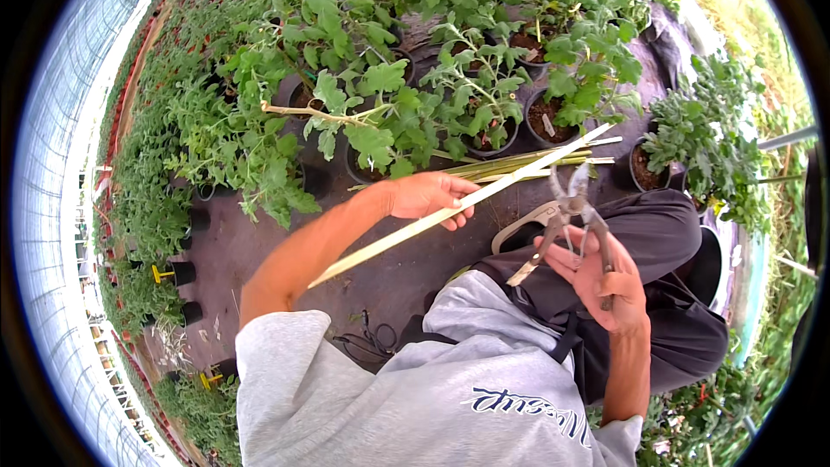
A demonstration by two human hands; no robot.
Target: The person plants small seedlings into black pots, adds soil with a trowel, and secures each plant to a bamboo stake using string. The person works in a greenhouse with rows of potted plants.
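Observation:
My left hand (pixel 433 198) grips a long, pale split cane (pixel 415 227), which slants from my forearm up to the right. Pruning shears (pixel 574 207) rest in my right hand (pixel 606 279), blades pointing away from me and handles spread apart. The thumb bends over one handle, and the other handle lies by the fingertips. Just beyond my left hand, a bundle of green and yellowish canes (pixel 519 165) lies on the dark ground cloth (pixel 259 259). The far end of the held cane passes above this bundle.
Potted leafy plants crowd the far side, with a black pot (pixel 548 118) near the canes. Another potted plant (pixel 648 165) stands by my bent knee (pixel 655 220). A black cable (pixel 373 340) lies beside me. Rows of plants (pixel 149 220) line the left, along netting (pixel 58 143).

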